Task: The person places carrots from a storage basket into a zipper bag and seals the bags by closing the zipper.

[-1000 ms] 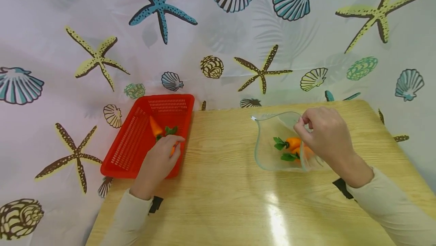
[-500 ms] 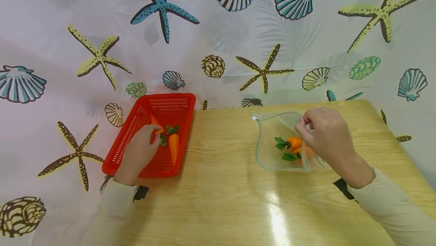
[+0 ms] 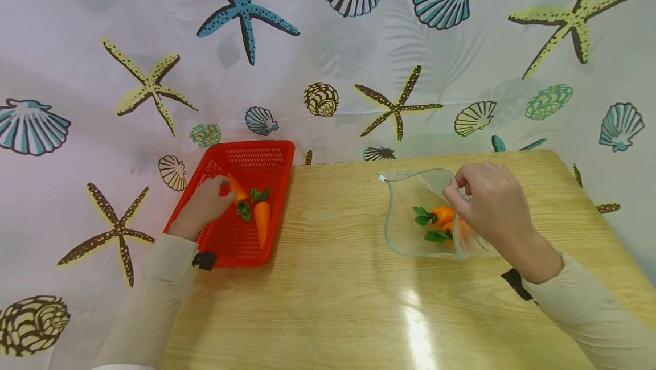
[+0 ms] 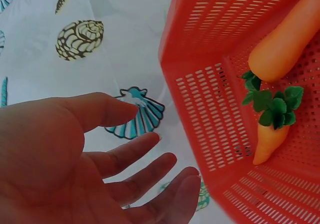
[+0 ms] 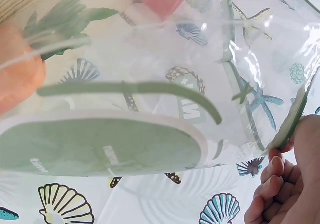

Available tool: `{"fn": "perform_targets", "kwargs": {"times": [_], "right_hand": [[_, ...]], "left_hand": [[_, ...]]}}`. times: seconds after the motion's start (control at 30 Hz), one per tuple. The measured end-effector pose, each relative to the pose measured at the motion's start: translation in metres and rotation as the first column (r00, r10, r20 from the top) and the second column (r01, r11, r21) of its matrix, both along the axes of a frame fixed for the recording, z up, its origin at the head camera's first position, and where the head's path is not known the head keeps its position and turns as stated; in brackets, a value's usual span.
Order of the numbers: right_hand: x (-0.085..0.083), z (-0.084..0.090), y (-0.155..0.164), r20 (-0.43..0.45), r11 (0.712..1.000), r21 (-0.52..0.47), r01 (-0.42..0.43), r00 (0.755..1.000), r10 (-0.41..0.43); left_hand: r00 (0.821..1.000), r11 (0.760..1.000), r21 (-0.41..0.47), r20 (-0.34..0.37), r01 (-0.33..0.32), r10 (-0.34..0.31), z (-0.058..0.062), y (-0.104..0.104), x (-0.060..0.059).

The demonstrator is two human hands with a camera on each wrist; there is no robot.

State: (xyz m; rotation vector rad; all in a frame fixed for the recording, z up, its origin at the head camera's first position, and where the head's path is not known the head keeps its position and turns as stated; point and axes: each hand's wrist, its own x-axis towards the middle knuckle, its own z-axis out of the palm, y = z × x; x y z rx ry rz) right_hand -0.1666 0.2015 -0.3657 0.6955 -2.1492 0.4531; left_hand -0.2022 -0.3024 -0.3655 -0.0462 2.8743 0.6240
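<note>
Shell-and-starfish cloth (image 3: 338, 40) behind a wooden table (image 3: 333, 290), red basket (image 3: 256, 144) and clear bag (image 3: 402, 230) well apart.
The left hand (image 3: 207, 199), fingers loosely spread and holding nothing, is at the basket near two orange carrots (image 3: 262, 222) inside; whether it touches one is hard to tell. The right hand (image 3: 489, 199) pinches the bag's rim; more carrots lie within.
</note>
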Motion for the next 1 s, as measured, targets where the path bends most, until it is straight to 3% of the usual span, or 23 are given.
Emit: {"fn": "perform_targets", "kwargs": {"times": [0.17, 0.4, 0.73, 0.9, 1.0], "right_hand": [[0.001, 0.002, -0.001, 0.002, 1.0, 0.006, 0.001, 1.0, -0.001], [0.002, 0.001, 0.0, 0.002, 1.0, 0.014, 0.004, 1.0, -0.004], [0.004, 0.001, 0.001, 0.006, 1.0, -0.006, 0.011, 1.0, -0.011], [0.004, 0.001, 0.002, 0.003, 1.0, -0.014, 0.002, 1.0, -0.002], [0.005, 0.0, 0.002, 0.004, 1.0, -0.018, 0.003, 1.0, -0.003]], "left_hand": [[0.994, 0.999, -0.002, 0.103, -0.042, 0.042, -0.005, -0.012, -0.015], [0.97, 0.995, 0.016, 0.225, -0.096, 0.09, -0.014, -0.023, -0.032], [0.944, 0.996, -0.045, 0.316, -0.082, 0.092, -0.03, -0.021, -0.057], [0.922, 0.99, 0.001, 0.366, -0.139, 0.129, -0.039, -0.021, -0.062], [0.916, 0.991, -0.017, 0.38, -0.134, 0.13, -0.045, -0.024, -0.066]]}}
